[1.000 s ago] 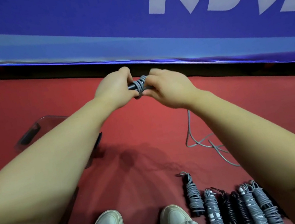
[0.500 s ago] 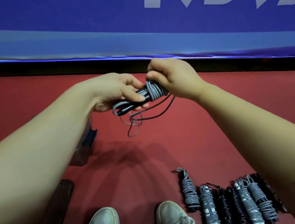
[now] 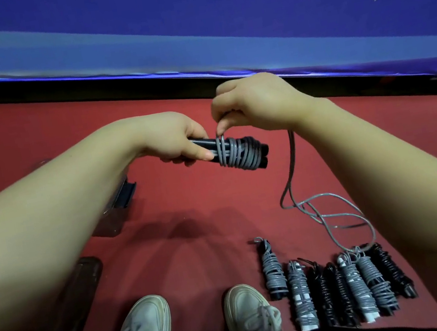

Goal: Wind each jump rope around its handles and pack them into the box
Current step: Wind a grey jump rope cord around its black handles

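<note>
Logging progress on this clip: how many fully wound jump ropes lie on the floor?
7 wound ropes, in one row right of the shoes: grey, grey-white, black, black, grey-white, grey, black. The right arm may hide more.

place: sports hall | red court floor point(image 3: 189, 205) | blue lettered banner point(image 3: 101, 26) | wound jump ropes point(image 3: 301, 296)

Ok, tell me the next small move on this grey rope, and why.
Probably another turn: the right hand pinches the grey cord just above the coils on the handles that the left hand grips, and much of it lies looped on the floor.
</note>
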Available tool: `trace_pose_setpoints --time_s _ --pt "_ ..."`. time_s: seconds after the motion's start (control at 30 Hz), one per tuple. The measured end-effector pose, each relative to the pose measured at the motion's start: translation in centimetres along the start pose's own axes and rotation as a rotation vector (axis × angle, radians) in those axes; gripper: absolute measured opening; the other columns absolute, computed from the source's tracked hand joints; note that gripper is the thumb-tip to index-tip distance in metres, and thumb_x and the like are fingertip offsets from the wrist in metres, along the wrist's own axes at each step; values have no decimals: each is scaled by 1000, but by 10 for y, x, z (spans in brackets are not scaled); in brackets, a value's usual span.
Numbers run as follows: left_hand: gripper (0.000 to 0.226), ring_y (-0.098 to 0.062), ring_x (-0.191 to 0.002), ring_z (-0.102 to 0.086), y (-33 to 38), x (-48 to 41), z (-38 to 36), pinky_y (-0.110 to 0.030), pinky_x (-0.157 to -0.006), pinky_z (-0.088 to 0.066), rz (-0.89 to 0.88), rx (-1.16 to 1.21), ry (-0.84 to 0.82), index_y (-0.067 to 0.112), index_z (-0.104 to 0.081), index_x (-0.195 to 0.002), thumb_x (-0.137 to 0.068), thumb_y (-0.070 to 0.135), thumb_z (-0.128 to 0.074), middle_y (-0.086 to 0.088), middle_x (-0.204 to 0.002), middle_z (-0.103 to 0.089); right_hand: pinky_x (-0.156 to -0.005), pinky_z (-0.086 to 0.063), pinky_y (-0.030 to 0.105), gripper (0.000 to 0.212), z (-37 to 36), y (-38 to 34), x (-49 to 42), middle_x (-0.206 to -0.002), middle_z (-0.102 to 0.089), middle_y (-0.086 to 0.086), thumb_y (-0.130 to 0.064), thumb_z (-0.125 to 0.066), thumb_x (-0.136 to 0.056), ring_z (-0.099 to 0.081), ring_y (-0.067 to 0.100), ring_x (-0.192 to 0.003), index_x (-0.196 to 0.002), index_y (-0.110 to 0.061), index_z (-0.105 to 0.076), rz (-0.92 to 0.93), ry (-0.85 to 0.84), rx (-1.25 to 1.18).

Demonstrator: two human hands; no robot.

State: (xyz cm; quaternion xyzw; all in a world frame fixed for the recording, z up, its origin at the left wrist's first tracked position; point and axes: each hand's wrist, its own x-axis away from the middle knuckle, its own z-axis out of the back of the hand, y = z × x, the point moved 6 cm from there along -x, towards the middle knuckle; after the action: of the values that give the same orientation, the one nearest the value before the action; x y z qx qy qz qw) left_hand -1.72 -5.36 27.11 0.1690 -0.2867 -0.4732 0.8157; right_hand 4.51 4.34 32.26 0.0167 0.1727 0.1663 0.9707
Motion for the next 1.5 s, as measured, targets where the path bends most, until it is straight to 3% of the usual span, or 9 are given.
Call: trace_pose_setpoints --time_s 0.17,0.27,0.53,0.67,0.83,0.93,1.03,1.27,1.5 --pt "7 -7 -51 -41 -1 12 5 -16 -50 -32 -131 88 -39 20 -65 -92 -90 25 -61 7 -64 -56 -69 -43 30 35 -17 12 4 -72 -57 -8 -42 -54 -89 -52 11 -71 -86 -11 -68 -130 -121 -326" --pt "9 -6 -50 -38 -6 14 13 -15 -47 -29 -154 213 -19 11 -62 -98 -93 15 -55 6 -64 -54 -68 -40 17 18 -18 20 10 -72 -55 -14 -28 -50 -97 -50 5 -66 -84 -20 -58 -254 -140 -444" --pt "14 -11 -60 -47 -9 12 11 -25 -63 -37 -88 -144 -88 24 -64 -104 -92 25 -59 8 -67 -57 -74 -40 30 24 -19 12 13 -86 -57 -7 -34 -40 -99 -51 14 -80 -89 -21 -57 -221 -392 -163" --pt "13 -9 -57 -46 2 15 7 -22 -58 -37 -147 -165 -140 24 -64 -104 -91 25 -60 9 -65 -57 -68 -37 29 33 -20 10 12 -76 -55 -8 -38 -41 -98 -50 12 -74 -79 -19 -59 -155 -285 -125" --pt "12 -6 -50 -41 11 23 17 -13 -46 -31 -328 372 -65 14 -60 -88 -83 25 -56 6 -63 -54 -58 -35 8 20 -31 23 24 -63 -45 -15 -18 -48 -84 -46 -7 -53 -66 -27 -45 -393 -12 -899" --pt "10 -6 -50 -40 16 14 27 -12 -43 -28 -338 591 82 17 -53 -83 -89 23 -56 5 -63 -53 -48 -29 9 25 -43 29 21 -55 -39 -7 -10 -46 -86 -38 -3 -43 -63 -19 -37 -572 293 -896" --pt "11 -4 -48 -38 17 5 37 -12 -38 -23 -290 931 188 15 -52 -90 -98 20 -45 3 -62 -51 -63 -38 14 12 -31 24 14 -77 -59 -3 -18 -46 -90 -51 2 -65 -87 -11 -56 -573 605 -703" --pt "13 -4 -46 -37 6 -2 43 -11 -34 -25 -175 1131 325 12 -50 -97 -100 22 -43 -2 -66 -47 -76 -40 38 28 -54 6 -13 -113 -62 16 -19 -34 -99 -56 36 -102 -122 -11 -47 -695 284 -385" --pt "16 -4 -44 -38 -14 9 58 -12 -34 -25 -105 1100 439 13 -54 -90 -99 23 -46 -1 -64 -49 -62 -36 31 19 -48 14 -22 -63 -48 -9 -25 -41 -99 -45 10 -58 -81 -25 -43 -639 445 -678"
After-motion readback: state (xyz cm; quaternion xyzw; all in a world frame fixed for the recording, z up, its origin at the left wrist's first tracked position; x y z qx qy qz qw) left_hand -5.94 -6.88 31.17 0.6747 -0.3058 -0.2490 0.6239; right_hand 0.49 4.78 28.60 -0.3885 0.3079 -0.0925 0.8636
